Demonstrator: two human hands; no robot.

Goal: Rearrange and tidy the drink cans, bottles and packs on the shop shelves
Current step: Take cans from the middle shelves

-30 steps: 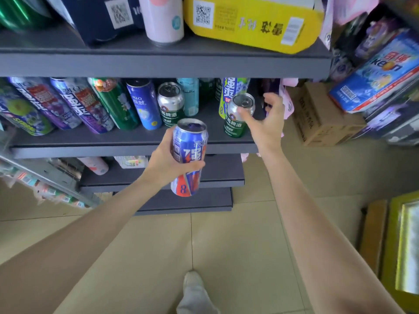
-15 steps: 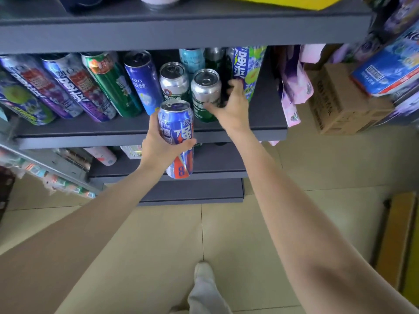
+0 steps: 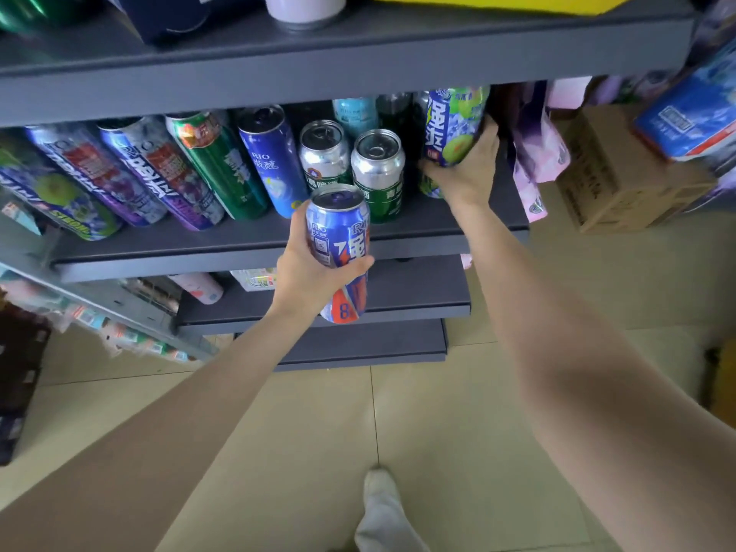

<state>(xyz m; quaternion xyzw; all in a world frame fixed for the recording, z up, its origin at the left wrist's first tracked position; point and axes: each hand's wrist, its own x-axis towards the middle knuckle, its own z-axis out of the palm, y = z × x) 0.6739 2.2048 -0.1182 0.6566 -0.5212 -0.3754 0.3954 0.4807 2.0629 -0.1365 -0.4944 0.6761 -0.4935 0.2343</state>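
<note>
A blue and orange can (image 3: 340,249) was gripped in the curled left hand (image 3: 314,268), off the shelf (image 3: 255,243) edge at 6 o'clock. At 2 o'clock, a tall green can (image 3: 454,125) was wrapped by the right hand (image 3: 466,169); a careless pull could topple the silver-topped cans (image 3: 376,169) beside it.

Head view, looking down, near shelf (image 3: 255,249)
</note>
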